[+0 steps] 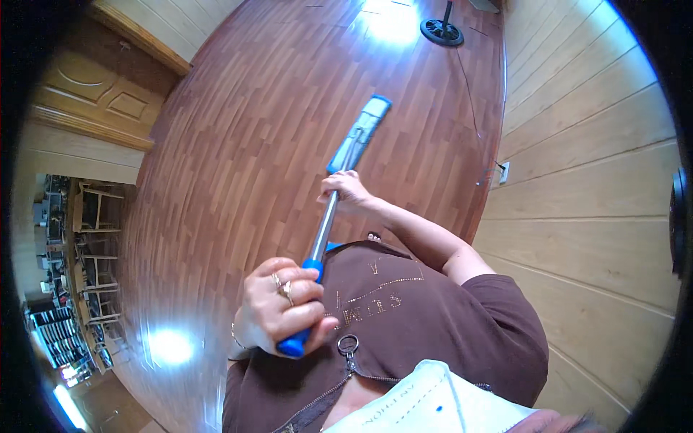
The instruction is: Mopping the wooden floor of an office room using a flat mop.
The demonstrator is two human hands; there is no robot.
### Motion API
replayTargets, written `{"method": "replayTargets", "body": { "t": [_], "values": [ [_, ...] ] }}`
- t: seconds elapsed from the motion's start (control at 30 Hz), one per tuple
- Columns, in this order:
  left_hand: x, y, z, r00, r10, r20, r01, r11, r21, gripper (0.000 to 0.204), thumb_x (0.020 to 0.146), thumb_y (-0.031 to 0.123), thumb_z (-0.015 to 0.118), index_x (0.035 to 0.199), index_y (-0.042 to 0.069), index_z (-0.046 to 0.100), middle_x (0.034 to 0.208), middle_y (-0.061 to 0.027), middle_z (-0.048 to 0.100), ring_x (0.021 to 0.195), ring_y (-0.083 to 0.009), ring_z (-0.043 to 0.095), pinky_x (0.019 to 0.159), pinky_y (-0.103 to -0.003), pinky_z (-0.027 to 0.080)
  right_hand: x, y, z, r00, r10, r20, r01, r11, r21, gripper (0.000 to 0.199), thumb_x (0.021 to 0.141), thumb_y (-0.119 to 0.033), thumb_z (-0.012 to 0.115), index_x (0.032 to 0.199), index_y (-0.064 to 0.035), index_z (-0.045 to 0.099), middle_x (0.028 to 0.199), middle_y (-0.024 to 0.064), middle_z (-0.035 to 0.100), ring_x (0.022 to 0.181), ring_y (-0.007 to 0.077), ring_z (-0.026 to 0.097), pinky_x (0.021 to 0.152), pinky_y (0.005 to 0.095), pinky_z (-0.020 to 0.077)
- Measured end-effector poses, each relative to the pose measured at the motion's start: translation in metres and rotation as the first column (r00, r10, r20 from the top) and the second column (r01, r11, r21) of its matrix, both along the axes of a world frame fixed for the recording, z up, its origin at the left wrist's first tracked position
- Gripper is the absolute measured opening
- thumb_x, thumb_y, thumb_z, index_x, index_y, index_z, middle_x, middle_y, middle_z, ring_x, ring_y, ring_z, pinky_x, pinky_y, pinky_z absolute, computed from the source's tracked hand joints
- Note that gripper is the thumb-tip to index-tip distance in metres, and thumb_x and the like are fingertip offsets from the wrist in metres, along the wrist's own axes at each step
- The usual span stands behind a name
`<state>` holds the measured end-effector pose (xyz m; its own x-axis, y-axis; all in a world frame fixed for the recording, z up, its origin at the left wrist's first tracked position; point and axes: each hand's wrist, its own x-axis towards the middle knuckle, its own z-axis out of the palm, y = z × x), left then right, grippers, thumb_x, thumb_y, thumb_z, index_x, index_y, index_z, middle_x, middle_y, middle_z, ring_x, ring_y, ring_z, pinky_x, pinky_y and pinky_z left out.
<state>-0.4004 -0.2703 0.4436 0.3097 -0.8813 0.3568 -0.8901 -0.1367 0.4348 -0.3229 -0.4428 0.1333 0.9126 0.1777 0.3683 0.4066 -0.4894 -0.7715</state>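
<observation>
A flat mop slants across the middle of the view, its silver pole (325,229) running up and away from my body. My left hand (285,303), with rings on its fingers, is wrapped round the blue grip (294,345) at the near end. Further along the pole, close to the mop head, the fingers of my right hand (346,190) close round the metal. The light blue mop head (364,130) is long and narrow; whether it touches the floor I cannot tell.
Wood-plank floor (238,173) spreads ahead. A stand with a round black base (442,32) is at the far right, its cable trailing to a wall socket (504,172). Wooden chairs (97,260) line a cluttered counter on the left, below a wooden door (101,90). Panelled wall (577,187) closes the right.
</observation>
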Motion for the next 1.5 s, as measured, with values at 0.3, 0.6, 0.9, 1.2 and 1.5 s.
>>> {"method": "replayTargets", "body": {
  "t": [0.3,0.6,0.9,1.2,1.5],
  "values": [
    [0.039,0.03,-0.008,0.988,0.084,0.126,-0.093,0.994,0.063,0.032,0.069,0.04,0.075,0.063,0.013,0.058,0.073,-0.0004,0.06,0.076,-0.0187,0.062,0.071,-0.034,0.047,0.09,0.093,-0.012,0.957,0.291,-0.003,-0.285,0.935,-0.211,0.015,0.06,-0.013,0.06,0.063,-0.0221,0.049,0.065,-0.0057,0.051,0.079,0.0174,0.057,0.084,0.0502,0.033],
    [0.149,0.074,0.0,0.996,0.092,-0.015,-0.093,0.981,-0.171,0.032,0.06,0.035,0.082,0.066,0.011,0.061,0.074,-0.0015,0.063,0.075,-0.0206,0.064,0.069,-0.035,0.048,0.195,0.079,0.006,0.953,0.288,0.094,-0.249,0.921,-0.3,0.015,0.056,-0.019,0.063,0.059,-0.0207,0.049,0.06,-0.0022,0.052,0.072,0.0209,0.057,0.073,0.0411,0.0349],
    [0.299,0.038,-0.039,0.977,-0.153,-0.148,0.124,0.974,-0.192,0.025,0.068,0.029,0.079,0.068,0.013,0.06,0.08,-0.002,0.063,0.081,-0.0222,0.064,0.078,-0.038,0.044,0.264,-0.034,-0.015,0.97,-0.171,-0.171,0.123,0.958,-0.258,0.013,0.061,-0.014,0.067,0.072,-0.0142,0.059,0.081,0.0045,0.061,0.089,0.0286,0.06,0.07,0.043,0.0457],
    [0.358,0.019,-0.065,0.843,-0.382,-0.379,0.354,0.924,-0.142,0.021,0.078,0.025,0.073,0.077,0.009,0.059,0.095,-0.0063,0.064,0.09,-0.027,0.062,0.083,-0.04,0.043,0.215,-0.094,-0.051,0.883,-0.467,-0.052,0.428,0.845,-0.321,0.023,0.074,-0.026,0.07,0.074,-0.0062,0.059,0.073,0.015,0.06,0.076,0.0355,0.058,0.071,0.0444,0.0445],
    [0.383,0.051,-0.062,0.664,-0.293,-0.688,0.202,0.956,-0.212,0.014,0.075,0.005,0.074,0.082,0.0,0.063,0.095,-0.0144,0.067,0.1,-0.0264,0.063,0.087,-0.037,0.046,0.208,-0.077,-0.072,0.786,-0.599,-0.149,0.509,0.766,-0.392,0.02,0.076,-0.031,0.063,0.073,-0.0111,0.068,0.081,0.0125,0.067,0.082,0.032,0.062,0.076,0.0427,0.0481]
  ]
}}
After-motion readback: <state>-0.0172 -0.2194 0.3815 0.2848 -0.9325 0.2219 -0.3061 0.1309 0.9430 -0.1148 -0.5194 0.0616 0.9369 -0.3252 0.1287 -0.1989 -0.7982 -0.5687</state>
